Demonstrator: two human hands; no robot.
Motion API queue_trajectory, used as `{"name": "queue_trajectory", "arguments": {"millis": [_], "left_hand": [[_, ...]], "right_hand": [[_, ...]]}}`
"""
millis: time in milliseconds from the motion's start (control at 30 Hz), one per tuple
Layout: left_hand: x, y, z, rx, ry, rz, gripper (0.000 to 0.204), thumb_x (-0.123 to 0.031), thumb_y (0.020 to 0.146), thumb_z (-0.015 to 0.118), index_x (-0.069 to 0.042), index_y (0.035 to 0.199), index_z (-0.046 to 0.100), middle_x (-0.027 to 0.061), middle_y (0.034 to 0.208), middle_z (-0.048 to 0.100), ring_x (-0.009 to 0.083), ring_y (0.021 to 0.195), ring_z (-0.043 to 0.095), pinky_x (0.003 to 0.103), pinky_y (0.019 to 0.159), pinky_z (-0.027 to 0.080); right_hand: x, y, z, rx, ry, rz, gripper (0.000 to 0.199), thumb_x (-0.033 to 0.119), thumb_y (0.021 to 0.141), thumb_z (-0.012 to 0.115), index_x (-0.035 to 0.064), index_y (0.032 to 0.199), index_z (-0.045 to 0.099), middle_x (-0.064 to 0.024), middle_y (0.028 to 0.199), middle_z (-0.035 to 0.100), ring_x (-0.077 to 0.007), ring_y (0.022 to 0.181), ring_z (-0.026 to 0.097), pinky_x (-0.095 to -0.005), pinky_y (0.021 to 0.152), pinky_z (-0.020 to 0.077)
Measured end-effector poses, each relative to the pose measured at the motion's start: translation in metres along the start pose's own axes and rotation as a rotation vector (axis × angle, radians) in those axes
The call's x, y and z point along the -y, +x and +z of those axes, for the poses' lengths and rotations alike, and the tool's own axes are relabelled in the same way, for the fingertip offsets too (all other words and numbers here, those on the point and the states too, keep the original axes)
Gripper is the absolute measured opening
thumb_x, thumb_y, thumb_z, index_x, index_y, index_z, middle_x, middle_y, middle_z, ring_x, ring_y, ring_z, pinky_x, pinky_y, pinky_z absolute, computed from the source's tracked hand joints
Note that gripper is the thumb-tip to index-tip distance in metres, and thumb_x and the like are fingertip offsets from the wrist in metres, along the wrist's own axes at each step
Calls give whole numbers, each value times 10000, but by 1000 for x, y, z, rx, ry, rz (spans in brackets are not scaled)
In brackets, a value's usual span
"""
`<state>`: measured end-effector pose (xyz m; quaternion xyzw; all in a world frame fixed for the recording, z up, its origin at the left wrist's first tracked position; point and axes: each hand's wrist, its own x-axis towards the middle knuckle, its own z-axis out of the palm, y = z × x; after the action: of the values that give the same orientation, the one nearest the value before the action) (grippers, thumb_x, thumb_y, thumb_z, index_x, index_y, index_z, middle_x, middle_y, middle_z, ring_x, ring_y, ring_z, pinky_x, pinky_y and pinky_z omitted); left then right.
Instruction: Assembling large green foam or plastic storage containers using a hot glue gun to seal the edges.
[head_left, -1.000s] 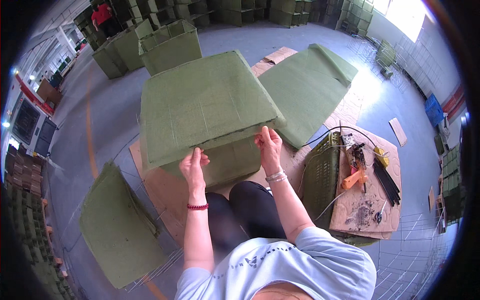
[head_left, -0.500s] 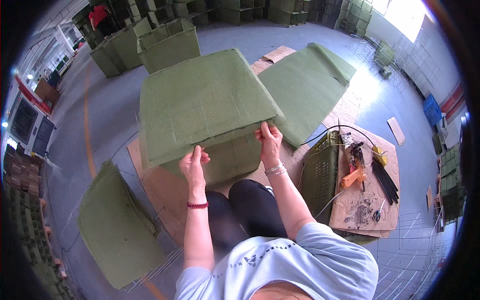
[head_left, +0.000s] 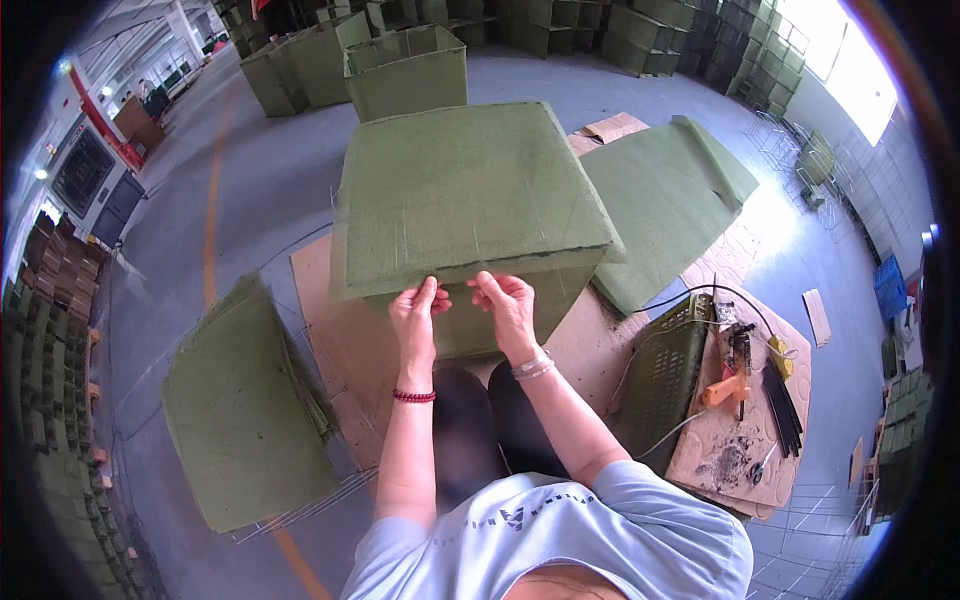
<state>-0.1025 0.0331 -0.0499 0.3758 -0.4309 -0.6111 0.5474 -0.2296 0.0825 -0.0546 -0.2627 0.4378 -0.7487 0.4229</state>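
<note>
Left hand: I see my left hand (head_left: 418, 318) at the near top edge of the large olive-green felt-covered box (head_left: 465, 200), thumb and fingers pressed together, pinching the felt lip.
Right hand: my right hand (head_left: 508, 305) sits just beside the left, its grip also pinched shut on that same near edge of felt.
Box position: the green box stands on the flattened brown cardboard sheet (head_left: 340, 320) on the floor, directly ahead of my knees, its near face touching neither hand below the rim.
Just changed: the hands have closed in toward each other; a second ago they were well apart along the edge, one near each end of the near side. Now they almost touch at the middle.
Meaning: I judge the work along this edge has gathered at its centre, so the felt there is what is being handled now.
Other difference: the box fills more of the view than before, so my head has dipped closer.
Around: a stack of green felt sheets (head_left: 245, 400) lies to my left, a dark green plastic crate (head_left: 665, 375) to my right beside a cardboard-topped surface (head_left: 745, 445) carrying an orange tool (head_left: 725, 388).
</note>
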Motion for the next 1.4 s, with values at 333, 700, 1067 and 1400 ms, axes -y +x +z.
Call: {"name": "queue_trajectory", "arguments": {"millis": [333,700,1067,1400], "left_hand": [[9,6,-8,17,32,27,211,-223,866,647,-25,795,662,53,702,643,106,577,586,241,561,488],[-4,12,-32,-6,-14,-15,238,-219,868,646,-20,739,656,42,665,640,94,563,574,230,546,459],[3,13,-28,-39,0,78,243,-205,870,639,-17,716,647,52,645,627,114,546,557,241,538,445],[-11,15,-42,34,48,11,239,-226,874,642,-25,745,655,39,669,636,92,552,564,226,532,442]], "right_hand": [[-19,7,16,-57,16,-25,176,172,858,650,10,791,661,-56,730,674,-79,565,564,-211,508,376],[-23,-3,60,66,-7,135,196,177,828,693,8,730,674,-12,635,619,-58,539,510,-208,508,379],[-31,-1,65,14,-16,-16,114,88,819,684,-14,767,689,-45,668,651,-77,536,535,-215,512,414],[-27,7,50,42,-126,-31,157,126,818,690,-15,749,681,-32,650,632,-74,521,520,-219,473,392]]}}
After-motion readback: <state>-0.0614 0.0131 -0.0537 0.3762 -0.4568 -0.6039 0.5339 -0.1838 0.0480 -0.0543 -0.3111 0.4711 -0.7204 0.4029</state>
